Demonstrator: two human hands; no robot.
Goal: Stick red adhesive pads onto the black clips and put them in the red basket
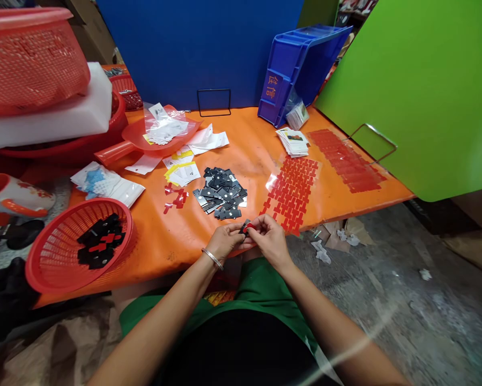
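Note:
Near the front edge of the table, my left hand [223, 242] is closed on a small black flat piece [244, 229]. My right hand [273, 240] pinches a small red sticker [249, 227] against that piece; the fingers partly cover both. Just beyond my hands lies a heap of black flat pieces [222, 190], some with a pale round spot. To its right is a clear sheet of red T-shaped stickers [291, 187]. A few loose red stickers [178, 199] lie left of the heap. The red basket [122, 252] on the left holds black pieces with red stickers on them.
More red sticker sheets [345, 161] lie at the right. Behind are a stack of cards [292, 142], a blue crate [279, 69] on its side, and a red scoop [116, 153] with white papers. A mug [15, 193] and stacked red baskets [31, 59] crowd the left.

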